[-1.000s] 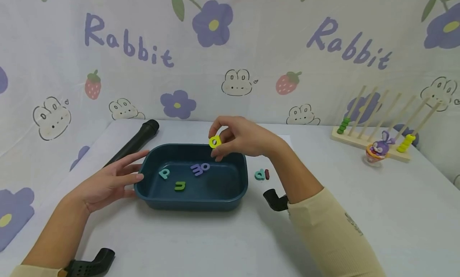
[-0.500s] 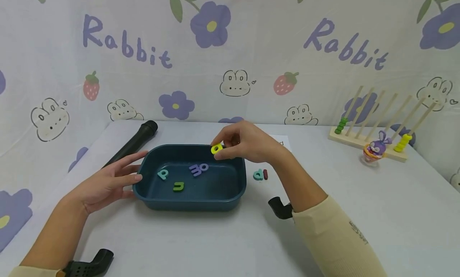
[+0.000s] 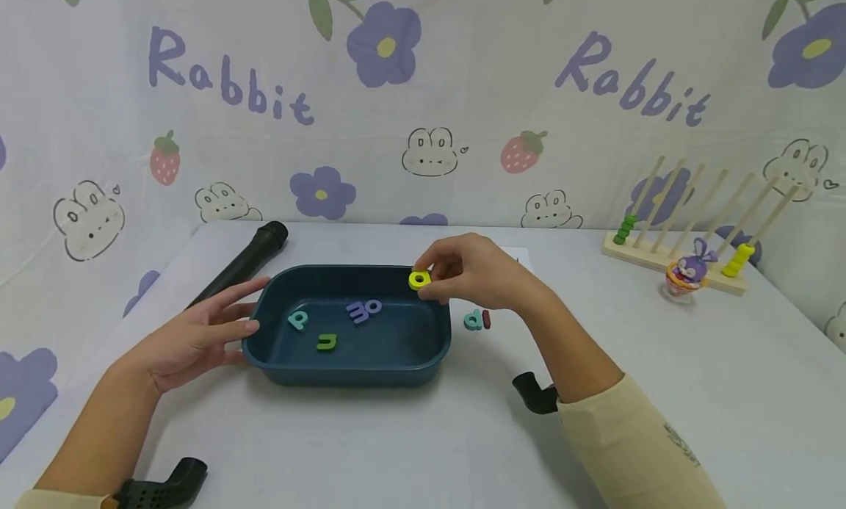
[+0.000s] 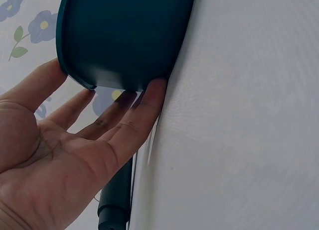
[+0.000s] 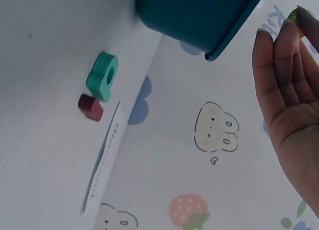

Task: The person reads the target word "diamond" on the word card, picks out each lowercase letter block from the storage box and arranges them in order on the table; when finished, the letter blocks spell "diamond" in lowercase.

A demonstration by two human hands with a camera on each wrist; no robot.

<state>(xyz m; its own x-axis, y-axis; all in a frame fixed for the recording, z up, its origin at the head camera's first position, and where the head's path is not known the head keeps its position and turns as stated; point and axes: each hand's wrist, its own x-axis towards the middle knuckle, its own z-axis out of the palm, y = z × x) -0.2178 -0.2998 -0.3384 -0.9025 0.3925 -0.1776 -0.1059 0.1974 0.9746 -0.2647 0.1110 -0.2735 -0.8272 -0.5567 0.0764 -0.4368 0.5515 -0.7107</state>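
In the head view my right hand [image 3: 479,278] pinches a yellow foam-like letter [image 3: 413,283] between thumb and fingertips, above the back right of a dark teal tray [image 3: 350,377]. My left hand [image 3: 198,336] touches the tray's left end, thumb at the rim and the other fingers extended along the wall; the left wrist view shows this closely. On the tray floor lie a teal letter [image 3: 294,323], a green letter [image 3: 333,342], a purple m [image 3: 358,313] and a purple o [image 3: 380,308]. In the right wrist view the yellow letter is mostly hidden by fingers.
Right of the tray, a teal letter [image 3: 470,324] and a dark red letter [image 3: 486,319] lie on the white table. A printed paper slip [image 5: 104,160] is behind them. A black microphone [image 3: 247,259] lies at left. A wooden bead rack [image 3: 648,255] and a purple rabbit figure [image 3: 692,268] stand at right.
My right hand has moved right and slightly lower with the yellow letter, from the tray's back edge towards its back right corner. The left hand stays at the tray's end.
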